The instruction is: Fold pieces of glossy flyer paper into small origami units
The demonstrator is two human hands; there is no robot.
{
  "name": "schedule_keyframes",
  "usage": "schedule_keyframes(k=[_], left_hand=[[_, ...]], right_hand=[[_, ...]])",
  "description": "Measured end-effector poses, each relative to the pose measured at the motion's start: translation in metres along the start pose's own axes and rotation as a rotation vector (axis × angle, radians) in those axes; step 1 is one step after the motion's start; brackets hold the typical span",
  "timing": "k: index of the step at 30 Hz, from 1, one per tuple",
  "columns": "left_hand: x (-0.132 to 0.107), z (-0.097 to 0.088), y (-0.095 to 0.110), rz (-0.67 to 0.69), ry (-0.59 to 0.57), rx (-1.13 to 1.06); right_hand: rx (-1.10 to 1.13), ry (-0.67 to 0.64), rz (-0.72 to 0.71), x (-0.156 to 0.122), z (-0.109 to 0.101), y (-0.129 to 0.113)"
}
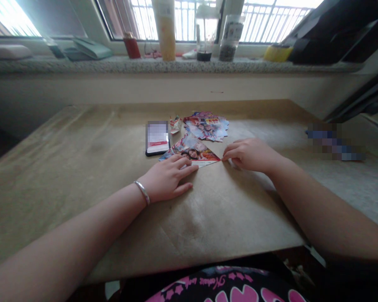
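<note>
A folded sheet of printed paper [192, 149] lies on the table in a triangular shape, with pictures of people and a red stripe. My left hand [170, 178], with a silver bangle on its wrist, rests on the paper's near left part, fingers spread. At the paper's right corner, my right hand [247, 154] pinches the tip between thumb and fingertips. Just behind is a stack of printed papers [208, 126] with jagged edges. A phone [158, 138] with a lit screen lies to the left, and a small folded paper piece [175, 125] sits between phone and stack.
The table [82, 167] meets a wall under a granite sill [107, 65]. On the sill stand a red container [132, 45], a tall yellowish bottle [166, 35], clear containers and a yellow object [277, 53]. A blurred item [334, 142] lies far right.
</note>
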State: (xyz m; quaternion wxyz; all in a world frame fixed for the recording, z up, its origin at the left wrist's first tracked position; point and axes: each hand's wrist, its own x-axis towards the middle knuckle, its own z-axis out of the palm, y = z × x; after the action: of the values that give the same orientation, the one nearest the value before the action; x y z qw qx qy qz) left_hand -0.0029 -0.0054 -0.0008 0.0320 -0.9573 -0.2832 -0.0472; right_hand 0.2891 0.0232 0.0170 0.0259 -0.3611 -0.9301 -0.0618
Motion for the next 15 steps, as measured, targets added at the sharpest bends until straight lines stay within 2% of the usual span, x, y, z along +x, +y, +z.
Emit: schedule_keyframes(k=[5,9,15], left_hand=[[0.000,0.001,0.000,0.003,0.011,-0.002],[0.001,0.001,0.000,0.001,0.009,-0.009],[0.004,0.002,0.000,0.000,0.024,-0.009]], right_hand=[[0.069,0.077,0.103,-0.002,0.007,-0.004],[0.134,0.124,0.030,0.000,0.012,-0.008],[0.111,0.148,-0.063,0.006,0.013,-0.012]])
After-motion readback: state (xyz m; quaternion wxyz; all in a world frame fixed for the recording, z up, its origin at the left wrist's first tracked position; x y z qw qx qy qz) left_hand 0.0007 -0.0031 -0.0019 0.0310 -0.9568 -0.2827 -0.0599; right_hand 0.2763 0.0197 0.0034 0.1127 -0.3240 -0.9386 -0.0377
